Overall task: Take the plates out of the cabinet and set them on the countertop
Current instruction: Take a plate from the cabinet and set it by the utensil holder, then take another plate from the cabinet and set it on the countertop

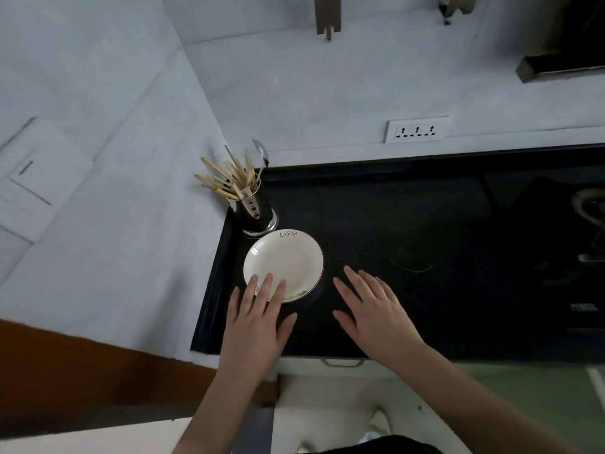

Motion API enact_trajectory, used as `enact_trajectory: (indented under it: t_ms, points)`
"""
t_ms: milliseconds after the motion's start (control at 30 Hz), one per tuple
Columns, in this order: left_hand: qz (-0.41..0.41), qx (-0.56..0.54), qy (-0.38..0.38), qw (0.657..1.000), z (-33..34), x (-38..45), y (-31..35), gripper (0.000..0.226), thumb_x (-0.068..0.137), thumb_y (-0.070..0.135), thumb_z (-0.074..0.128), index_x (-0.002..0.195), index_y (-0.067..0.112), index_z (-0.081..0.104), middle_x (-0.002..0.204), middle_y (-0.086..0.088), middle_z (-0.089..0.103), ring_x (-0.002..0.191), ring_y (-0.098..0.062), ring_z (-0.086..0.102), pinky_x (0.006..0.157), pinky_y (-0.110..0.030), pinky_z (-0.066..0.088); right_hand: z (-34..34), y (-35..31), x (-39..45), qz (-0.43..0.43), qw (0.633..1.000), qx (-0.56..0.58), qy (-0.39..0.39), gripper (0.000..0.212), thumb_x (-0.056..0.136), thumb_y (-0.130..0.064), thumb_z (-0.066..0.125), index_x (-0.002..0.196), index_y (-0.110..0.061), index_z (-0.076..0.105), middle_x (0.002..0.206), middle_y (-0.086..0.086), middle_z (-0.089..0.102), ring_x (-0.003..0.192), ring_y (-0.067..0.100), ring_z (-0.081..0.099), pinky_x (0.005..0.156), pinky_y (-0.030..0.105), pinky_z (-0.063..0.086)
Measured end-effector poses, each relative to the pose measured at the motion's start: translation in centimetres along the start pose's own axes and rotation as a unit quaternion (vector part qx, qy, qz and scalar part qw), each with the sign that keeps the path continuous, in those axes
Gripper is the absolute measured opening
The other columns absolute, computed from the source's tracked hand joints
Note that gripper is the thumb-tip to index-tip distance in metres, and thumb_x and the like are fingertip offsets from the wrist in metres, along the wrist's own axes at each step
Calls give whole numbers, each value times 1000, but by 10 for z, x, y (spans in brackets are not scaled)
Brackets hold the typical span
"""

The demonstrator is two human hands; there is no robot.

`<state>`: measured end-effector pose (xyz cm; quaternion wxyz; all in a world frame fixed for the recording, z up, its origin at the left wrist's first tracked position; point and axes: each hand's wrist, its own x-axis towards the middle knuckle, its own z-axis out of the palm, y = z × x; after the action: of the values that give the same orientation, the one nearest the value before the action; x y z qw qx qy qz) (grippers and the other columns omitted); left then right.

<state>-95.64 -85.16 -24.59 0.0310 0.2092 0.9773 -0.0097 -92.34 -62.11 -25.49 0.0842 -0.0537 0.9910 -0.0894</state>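
Observation:
A cream plate (284, 260) with the word "Life" on its rim lies flat on the black countertop (425, 290), near its left end. My left hand (257, 322) is spread with straight fingers, its fingertips over the plate's near rim. My right hand (373, 309) is also spread flat, just right of the plate, over the bare counter and holding nothing. A cabinet front with a metal handle (343, 362) shows below the counter edge.
A steel holder (257, 213) full of chopsticks and a spoon stands just behind the plate. A gas burner (591, 208) sits at the far right. A wall socket strip (417, 129) is on the white wall behind.

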Motion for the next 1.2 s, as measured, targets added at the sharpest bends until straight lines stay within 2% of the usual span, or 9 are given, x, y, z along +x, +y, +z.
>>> enact_trajectory:
  t_ms: [100,233,400,567,667,733,867,1067,1200]
  points:
    - [23,5,4,1000,-4,-7,-6,70,96,61,11,154,26,29,162,-3,26,151,-25,12,121,-48,4,-2,-20,-15,23,1000,-3,18,65,96,-57,15,154,-28,14,163,1,8,149,23,9,120,41,6]
    - [71,7,35,997,-13,-25,-26,67,98,60,20,152,23,35,158,-6,34,148,-28,23,120,-52,16,2,-52,-31,53,997,38,47,70,93,-61,5,154,-28,16,163,-1,9,149,21,6,119,38,3]
    - [95,-9,55,994,-16,-56,-61,63,101,58,20,151,24,36,158,-6,34,149,-28,21,119,-54,22,6,-88,-56,108,992,26,60,71,92,-63,0,155,-30,7,164,-4,3,149,18,-2,118,35,-4]
    - [161,-45,56,984,-22,-60,-42,64,101,58,13,152,25,34,159,-4,33,149,-26,20,120,-53,20,1,-108,-103,162,984,21,71,70,93,-63,3,155,-31,8,163,-4,4,150,18,-2,119,36,-4]
    - [219,-50,50,973,-29,-61,-8,65,101,59,9,153,26,32,159,-4,32,149,-25,19,120,-51,17,-5,-106,-142,207,975,13,82,67,95,-63,6,155,-32,9,163,-5,4,150,17,-2,117,33,-9]
    - [260,-45,46,964,-35,-63,20,67,100,61,5,154,28,27,161,-3,28,150,-24,15,121,-48,8,-10,-99,-171,255,962,8,95,66,96,-62,6,155,-32,10,163,-4,7,150,18,0,117,33,-8]
    - [346,-39,37,937,-40,-74,81,71,94,65,-8,156,32,4,166,2,8,152,-20,-2,118,-43,-11,-12,-85,-238,342,933,9,108,65,94,-62,-1,153,-38,10,163,-4,7,150,21,2,120,38,-4]
    - [456,-47,33,888,-46,-118,192,75,89,64,-12,156,33,2,166,5,4,151,-17,-8,119,-41,-12,-3,-63,-362,459,875,36,149,66,93,-62,0,153,-38,14,163,-5,11,150,21,3,121,40,2]
    - [529,-48,27,847,-49,-166,277,76,87,66,-14,156,35,-3,166,3,2,151,-17,-10,118,-40,-16,10,-55,-460,555,810,37,184,69,91,-65,-5,152,-41,12,163,-8,11,150,18,2,119,35,-3]
